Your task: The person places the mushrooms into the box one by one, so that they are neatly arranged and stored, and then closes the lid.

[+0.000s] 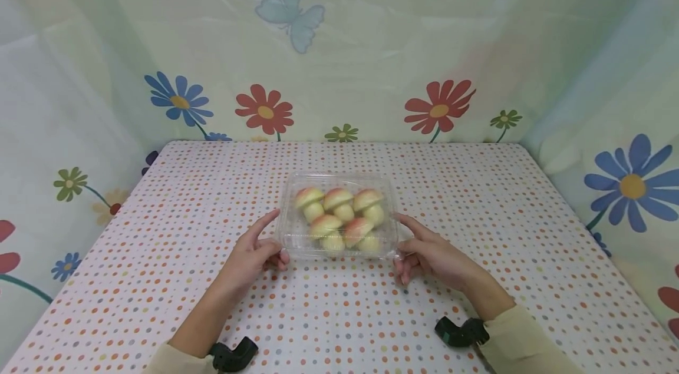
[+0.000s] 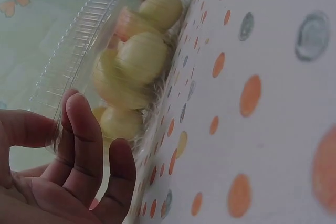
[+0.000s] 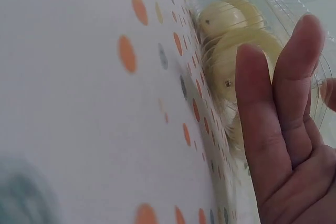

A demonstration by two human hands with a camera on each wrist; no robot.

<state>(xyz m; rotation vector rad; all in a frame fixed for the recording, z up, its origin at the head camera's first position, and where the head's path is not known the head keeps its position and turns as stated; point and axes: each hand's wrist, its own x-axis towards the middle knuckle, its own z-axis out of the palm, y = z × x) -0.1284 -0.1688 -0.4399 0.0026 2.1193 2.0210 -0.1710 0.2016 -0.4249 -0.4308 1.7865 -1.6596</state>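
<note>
A clear plastic clamshell box (image 1: 298,241) stands on the table in the head view with its lid down. Inside lie several mushroom-shaped pieces (image 1: 338,198), pale yellow with reddish caps. My left hand (image 1: 253,253) pinches the box's near left corner, its index finger stretched along the side. At the near right corner, my right hand (image 1: 432,253) pinches the rim in the same way. The left wrist view shows the thumb and a finger of that hand on the ribbed rim (image 2: 52,95). Straight lower fingers (image 3: 260,114) stand in front of the box in the right wrist view.
A white tablecloth (image 1: 339,315) with coloured dots covers the table. Behind and at both sides hangs a pale curtain (image 1: 366,38) printed with flowers and a butterfly. Black wrist mounts (image 1: 233,355) sit at both sleeves.
</note>
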